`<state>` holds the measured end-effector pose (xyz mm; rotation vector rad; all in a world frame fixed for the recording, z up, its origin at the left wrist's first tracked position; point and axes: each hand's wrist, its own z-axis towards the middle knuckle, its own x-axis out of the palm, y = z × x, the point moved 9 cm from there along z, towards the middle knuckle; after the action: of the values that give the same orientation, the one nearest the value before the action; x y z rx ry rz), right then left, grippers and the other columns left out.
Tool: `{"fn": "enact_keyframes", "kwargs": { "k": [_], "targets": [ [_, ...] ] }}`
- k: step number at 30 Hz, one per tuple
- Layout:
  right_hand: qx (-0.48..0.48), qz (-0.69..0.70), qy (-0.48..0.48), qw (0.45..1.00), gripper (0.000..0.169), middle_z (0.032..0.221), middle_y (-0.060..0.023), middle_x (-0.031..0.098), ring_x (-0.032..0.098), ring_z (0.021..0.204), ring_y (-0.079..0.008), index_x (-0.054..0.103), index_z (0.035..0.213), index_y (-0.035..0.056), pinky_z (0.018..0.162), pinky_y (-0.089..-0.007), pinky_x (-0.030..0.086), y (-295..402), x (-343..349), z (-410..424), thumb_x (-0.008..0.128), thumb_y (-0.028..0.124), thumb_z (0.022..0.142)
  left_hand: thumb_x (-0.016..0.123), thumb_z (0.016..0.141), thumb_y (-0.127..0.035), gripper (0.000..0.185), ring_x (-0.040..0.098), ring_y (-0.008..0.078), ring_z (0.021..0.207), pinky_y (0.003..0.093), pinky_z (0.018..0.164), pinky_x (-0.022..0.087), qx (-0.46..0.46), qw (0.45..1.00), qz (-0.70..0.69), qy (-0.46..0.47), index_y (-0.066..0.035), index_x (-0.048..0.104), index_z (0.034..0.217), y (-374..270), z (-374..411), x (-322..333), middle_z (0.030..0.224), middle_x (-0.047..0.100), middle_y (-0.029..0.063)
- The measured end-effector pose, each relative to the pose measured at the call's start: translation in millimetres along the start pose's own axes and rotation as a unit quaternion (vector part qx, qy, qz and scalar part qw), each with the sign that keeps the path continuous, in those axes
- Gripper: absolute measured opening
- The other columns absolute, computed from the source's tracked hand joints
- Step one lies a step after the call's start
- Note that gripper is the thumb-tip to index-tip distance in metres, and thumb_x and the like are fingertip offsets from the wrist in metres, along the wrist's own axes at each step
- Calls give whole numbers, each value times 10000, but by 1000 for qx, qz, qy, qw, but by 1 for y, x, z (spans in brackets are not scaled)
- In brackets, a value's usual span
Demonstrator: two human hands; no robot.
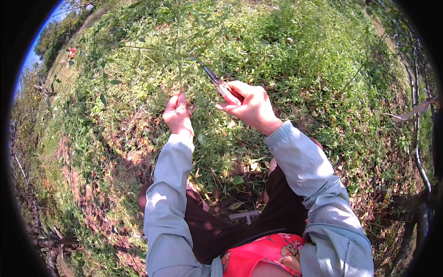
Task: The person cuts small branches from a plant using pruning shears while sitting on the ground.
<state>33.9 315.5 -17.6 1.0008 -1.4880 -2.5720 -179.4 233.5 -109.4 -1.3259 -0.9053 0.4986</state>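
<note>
My left hand (pixel 178 114) pinches the lower part of a thin, upright green plant stem (pixel 179 67) between thumb and fingers. Slender side branches with small leaves spread out from this stem toward the top left. To its right, my right hand (pixel 252 105) grips a pair of pruning shears (pixel 224 89) by the pinkish handles. Their dark metal blades point up and left, close to the leafy stem. Whether the blades touch any twig, I cannot tell. The lower end of the stem is hidden by my left hand.
Low green weeds (pixel 304 65) and dry leaves cover the ground. A pale T-shaped piece (pixel 246 215) lies between my knees. Thin trunks (pixel 416 138) stand at the right, near a curled pale strip (pixel 413 110). A dark branch (pixel 57 242) lies lower left.
</note>
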Motion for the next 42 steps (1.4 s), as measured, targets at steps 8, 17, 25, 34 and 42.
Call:
{"fn": "enact_keyframes", "kwargs": {
  "k": [8, 17, 25, 34, 42],
  "targets": [
    [-112, -23, 9, 993, 632, 845, -72, 569, 570, 761, -200, 551, 1156, 27, 696, -326, 481, 20, 4, -2, 833, 305, 664, 663, 899, -131, 233, 500, 46, 572, 182, 467, 372, 0, 1000, -10, -3, -14, 669, 1100, 1, 0, 0, 763, 614, 8],
    [-141, -279, -114, 943, 649, 1040, -105, 583, 571, 973, -279, 530, 1193, 60, 811, -413, 437, 33, -13, -5, 785, 337, 665, 686, 883, -142, 219, 465, 37, 519, 181, 451, 345, 1, 1000, -6, -13, -21, 681, 1066, -1, -1, -1, 694, 597, 1],
    [-122, -294, -78, 945, 582, 990, -70, 603, 602, 913, -252, 556, 1139, 88, 766, -389, 472, 36, -10, 4, 778, 372, 682, 684, 879, -133, 240, 453, 37, 488, 185, 432, 338, -2, 1000, 2, -11, -7, 677, 1083, 3, -6, 2, 687, 599, 6],
    [-103, -197, -64, 973, 648, 964, -114, 625, 637, 843, -297, 549, 1182, 79, 731, -357, 522, 18, -11, 0, 833, 318, 650, 663, 880, -107, 248, 461, 47, 489, 188, 428, 340, -14, 1000, 10, -21, 11, 663, 1098, 0, -4, 0, 689, 605, 27],
    [-23, -56, -63, 996, 737, 1083, -176, 608, 618, 978, -333, 520, 1217, 31, 860, -399, 503, -9, -16, 9, 796, 465, 689, 670, 881, -120, 255, 457, 46, 485, 190, 427, 339, -20, 999, 8, -26, 6, 662, 1103, 1, -6, 2, 694, 610, 27]
  ]
}}
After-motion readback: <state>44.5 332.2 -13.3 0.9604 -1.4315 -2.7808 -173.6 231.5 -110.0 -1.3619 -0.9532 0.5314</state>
